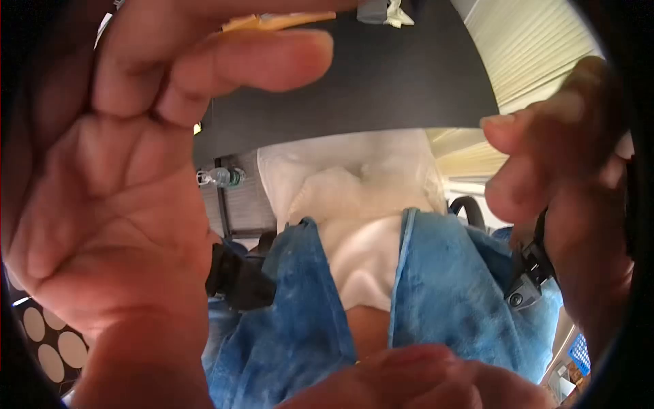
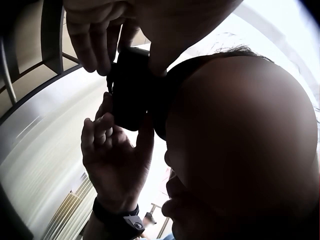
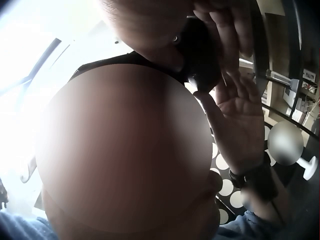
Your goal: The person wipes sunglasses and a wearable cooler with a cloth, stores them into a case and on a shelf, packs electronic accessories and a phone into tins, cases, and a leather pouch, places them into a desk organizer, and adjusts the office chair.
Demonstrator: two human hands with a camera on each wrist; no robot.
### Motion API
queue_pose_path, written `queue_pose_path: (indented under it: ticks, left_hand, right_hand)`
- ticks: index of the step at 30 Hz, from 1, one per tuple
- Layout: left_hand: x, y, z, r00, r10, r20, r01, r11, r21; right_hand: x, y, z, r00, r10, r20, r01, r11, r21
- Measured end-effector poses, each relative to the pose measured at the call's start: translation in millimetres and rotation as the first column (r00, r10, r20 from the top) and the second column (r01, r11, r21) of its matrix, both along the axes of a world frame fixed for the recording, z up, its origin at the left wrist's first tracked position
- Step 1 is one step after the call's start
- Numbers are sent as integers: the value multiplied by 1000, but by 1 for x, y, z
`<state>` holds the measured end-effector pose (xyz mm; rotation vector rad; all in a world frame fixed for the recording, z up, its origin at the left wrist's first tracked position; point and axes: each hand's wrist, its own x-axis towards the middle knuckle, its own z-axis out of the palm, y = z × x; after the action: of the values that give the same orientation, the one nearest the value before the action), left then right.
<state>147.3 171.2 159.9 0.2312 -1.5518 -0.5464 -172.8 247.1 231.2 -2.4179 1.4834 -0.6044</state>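
Observation:
Close to the lens in the head view, my left hand fills the left side, palm showing, with bent fingers above. My right hand is at the right edge, its fingertips pointing inward. A black device at the front of the person's head lies between both hands in the left wrist view, with thumb and fingers on either side of it. The right wrist view shows the same dark device between the hands. Black wrist cameras are strapped to both wrists.
A dark table stands beyond the light top and blue garment. Orange items lie at its far side. A clear bottle is left of the body; pale blinds hang at right. Shelves stand behind.

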Motion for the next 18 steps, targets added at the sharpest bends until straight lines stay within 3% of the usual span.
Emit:
queue_pose_path:
  ticks: [2, 3, 4, 5, 7, 11, 13, 14, 15, 16, 17, 18]
  left_hand:
    - [14, 9, -2, 1000, 17, -25, -18, 999, -49]
    - [31, 42, 0, 999, 22, -31, -24, 997, -72]
    - [22, 30, -2, 999, 34, -36, -37, 996, -85]
    - [-4, -15, -4, 999, 38, -28, -41, 994, -97]
    - [52, 22, 2, 999, 38, -38, -43, 991, -130]
    - [32, 31, -2, 998, 60, -29, -63, 992, -113]
    - [97, 48, 6, 997, 69, -30, -72, 989, -130]
    - [146, 81, 13, 997, 76, -23, -78, 988, -134]
    - [62, 50, 3, 996, 85, -15, -86, 987, -135]
    - [34, 33, 0, 996, 87, -14, -88, 986, -139]
    - [42, 52, 0, 996, 92, -14, -93, 986, -139]
    - [60, 56, 40, 995, 103, -11, -104, 986, -132]
  right_hand:
    - [1, -5, 1, 999, 30, -28, -31, 998, -49]
    - [1, -6, 2, 998, 41, -36, -44, 996, -72]
    - [2, -6, 3, 997, 60, -44, -63, 994, -84]
    - [2, -9, 3, 997, 70, -37, -74, 993, -96]
    - [0, -14, 3, 995, 83, -53, -89, 988, -128]
    - [2, -26, 4, 990, 130, -50, -135, 985, -110]
    - [3, -30, 6, 987, 151, -56, -157, 980, -126]
    - [4, -30, 6, 985, 164, -51, -170, 977, -130]
    - [6, -31, 6, 983, 179, -45, -184, 974, -131]
    - [7, -31, 6, 981, 188, -46, -192, 972, -134]
    - [8, -32, 7, 979, 199, -48, -203, 970, -134]
    - [8, -34, 9, 975, 216, -46, -220, 967, -127]
